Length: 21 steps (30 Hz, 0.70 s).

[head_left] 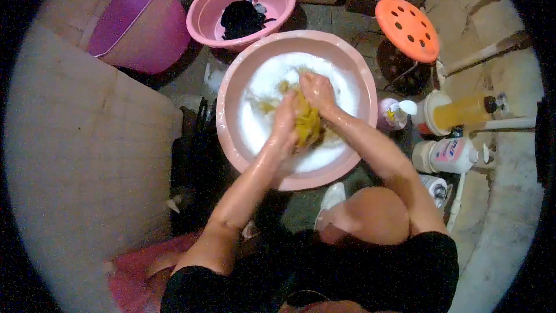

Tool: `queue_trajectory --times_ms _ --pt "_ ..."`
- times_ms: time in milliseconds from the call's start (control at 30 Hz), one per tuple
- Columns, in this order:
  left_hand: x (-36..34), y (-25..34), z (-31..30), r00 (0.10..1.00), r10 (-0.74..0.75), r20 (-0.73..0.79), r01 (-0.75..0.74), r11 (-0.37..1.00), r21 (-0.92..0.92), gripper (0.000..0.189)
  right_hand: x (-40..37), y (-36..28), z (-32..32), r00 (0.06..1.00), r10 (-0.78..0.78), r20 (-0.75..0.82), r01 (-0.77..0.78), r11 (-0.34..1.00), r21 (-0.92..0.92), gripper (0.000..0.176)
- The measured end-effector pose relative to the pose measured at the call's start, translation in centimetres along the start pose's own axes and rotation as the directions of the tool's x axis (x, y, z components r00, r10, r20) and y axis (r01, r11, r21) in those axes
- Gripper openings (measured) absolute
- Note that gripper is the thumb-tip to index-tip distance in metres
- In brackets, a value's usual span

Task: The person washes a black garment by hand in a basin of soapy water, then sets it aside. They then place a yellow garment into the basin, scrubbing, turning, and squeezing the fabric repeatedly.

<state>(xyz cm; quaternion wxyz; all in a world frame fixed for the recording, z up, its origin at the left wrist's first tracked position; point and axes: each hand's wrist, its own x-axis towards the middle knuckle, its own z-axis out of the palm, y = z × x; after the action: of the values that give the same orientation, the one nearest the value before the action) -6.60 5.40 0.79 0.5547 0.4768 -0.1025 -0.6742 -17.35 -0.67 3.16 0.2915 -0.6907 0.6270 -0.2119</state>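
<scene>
A large pink basin (229, 133) stands in front of me, filled with white suds (255, 136). In its middle, a wet yellow cloth (307, 122) is bunched up between my hands. My left hand (285, 119) is closed on the near left side of the cloth, somewhat blurred. Farther back and to the right, my right hand (317, 89) forms a fist around the cloth's upper part. Some of the cloth lies down in the foam, where its lower edge is hidden.
Behind stands a smaller pink basin (200, 20) with a black cloth (244, 20) in it, beside a purple tub (142, 29). To the right are an orange stool (408, 30), a pink bottle (392, 115), a yellow-liquid bottle (460, 113) and a white bottle (454, 155). A wall runs along the left.
</scene>
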Motion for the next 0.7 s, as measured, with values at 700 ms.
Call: queue_trajectory --times_ms 700 --pt "-2.9 9.4 2.9 0.709 0.26 0.655 -0.651 -0.115 0.75 0.053 0.2 -1.0 -5.6 0.953 -0.233 0.196 0.06 0.775 0.628 0.031"
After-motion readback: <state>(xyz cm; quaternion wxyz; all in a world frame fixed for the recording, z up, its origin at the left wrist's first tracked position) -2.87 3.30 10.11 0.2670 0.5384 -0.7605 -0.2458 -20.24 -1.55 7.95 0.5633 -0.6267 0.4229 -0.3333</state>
